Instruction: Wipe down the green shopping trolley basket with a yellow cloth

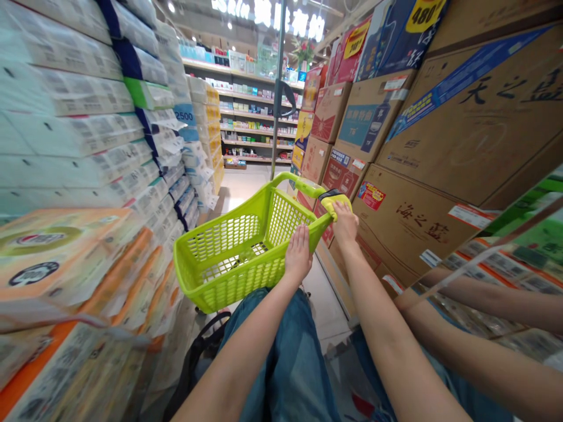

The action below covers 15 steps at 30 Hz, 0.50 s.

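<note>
Midway down a narrow store aisle, seen from the head camera, a lime-green plastic basket [229,252] hangs tilted at centre, just beyond the person's knees. The left hand [298,253] lies flat on its near rim, fingers straight and together. The right hand [345,225] curls closed around the yellow grip [333,201] of the handle. Tissue packs [79,176] wall the left, cardboard cartons [444,146] the right. The lattice shell looks light and stiff, with the smooth handle and the rim as the surest holds.
</note>
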Available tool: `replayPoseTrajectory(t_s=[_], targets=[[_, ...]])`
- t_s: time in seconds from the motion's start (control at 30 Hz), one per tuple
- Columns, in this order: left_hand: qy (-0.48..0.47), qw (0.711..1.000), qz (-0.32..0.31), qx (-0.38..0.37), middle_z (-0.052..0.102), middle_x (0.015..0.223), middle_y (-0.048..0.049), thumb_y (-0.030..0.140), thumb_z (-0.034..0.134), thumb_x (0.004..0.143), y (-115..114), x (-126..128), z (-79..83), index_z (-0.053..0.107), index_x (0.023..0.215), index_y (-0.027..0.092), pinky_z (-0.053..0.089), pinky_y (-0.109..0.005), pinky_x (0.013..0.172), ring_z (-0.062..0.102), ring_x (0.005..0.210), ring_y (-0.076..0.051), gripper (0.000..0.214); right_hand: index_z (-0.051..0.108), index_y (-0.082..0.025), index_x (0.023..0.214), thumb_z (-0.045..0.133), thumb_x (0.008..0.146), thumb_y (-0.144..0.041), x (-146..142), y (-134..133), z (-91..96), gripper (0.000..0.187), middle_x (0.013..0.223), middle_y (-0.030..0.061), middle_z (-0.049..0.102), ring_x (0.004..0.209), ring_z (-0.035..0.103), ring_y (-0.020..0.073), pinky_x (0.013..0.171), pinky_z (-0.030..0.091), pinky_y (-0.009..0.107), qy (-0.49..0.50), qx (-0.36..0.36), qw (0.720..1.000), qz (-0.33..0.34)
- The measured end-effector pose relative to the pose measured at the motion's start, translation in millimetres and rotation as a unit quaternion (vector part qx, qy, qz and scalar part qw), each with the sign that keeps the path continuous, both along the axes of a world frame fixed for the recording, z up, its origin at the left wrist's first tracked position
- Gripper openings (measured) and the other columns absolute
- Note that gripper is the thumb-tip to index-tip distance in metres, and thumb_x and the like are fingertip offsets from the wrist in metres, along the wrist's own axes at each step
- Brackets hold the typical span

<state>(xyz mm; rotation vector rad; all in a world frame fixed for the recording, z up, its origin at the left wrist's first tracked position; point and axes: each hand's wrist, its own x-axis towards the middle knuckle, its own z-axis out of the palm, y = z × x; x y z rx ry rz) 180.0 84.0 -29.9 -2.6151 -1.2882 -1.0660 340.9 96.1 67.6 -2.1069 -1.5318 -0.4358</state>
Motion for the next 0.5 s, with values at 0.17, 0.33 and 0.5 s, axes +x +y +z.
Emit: replayPoseTrajectory(t_s=[0.17, 0.33, 0.5], targets=[[0.009, 1.0, 0.002, -0.003, 0.015, 0.163, -0.0136, 0.018, 0.051, 0.08, -0.8, -0.1, 1.1, 0.006, 0.154, 0.007, 0.018, -0.042, 0.123, 0.008, 0.151, -0.024, 0.088, 0.049, -0.026, 0.141, 0.039, 0.085, -0.007, -31.9, -7.7, -25.4, 0.06, 0.151, 0.0027, 0.045, 0.145, 0.03, 0.0218, 0.112, 0.026, 0.045, -0.015, -0.003, 1.0, 0.022], [0.019, 1.0, 0.004, 0.001, 0.015, 0.163, -0.0147, 0.018, 0.049, 0.082, -0.2, -0.5, 1.2, 0.01, 0.154, 0.005, 0.016, -0.04, 0.124, 0.008, 0.151, -0.024, 0.083, 0.048, -0.03, 0.14, 0.039, 0.087, -0.007, -36.7, -25.0, -39.0, 0.059, 0.15, -0.0022, 0.047, 0.144, 0.031, 0.0154, 0.113, 0.025, 0.038, -0.054, -0.032, 0.994, 0.091], [0.01, 1.0, 0.001, -0.001, 0.014, 0.163, -0.0131, 0.017, 0.053, 0.078, -1.3, -1.3, 2.0, 0.002, 0.155, 0.008, 0.018, -0.043, 0.123, 0.007, 0.151, -0.023, 0.093, 0.049, -0.027, 0.139, 0.041, 0.087, -0.008, 2.4, -0.4, -6.3, 0.056, 0.151, 0.0021, 0.046, 0.145, 0.031, 0.0204, 0.109, 0.029, 0.043, -0.019, -0.006, 1.0, 0.011]])
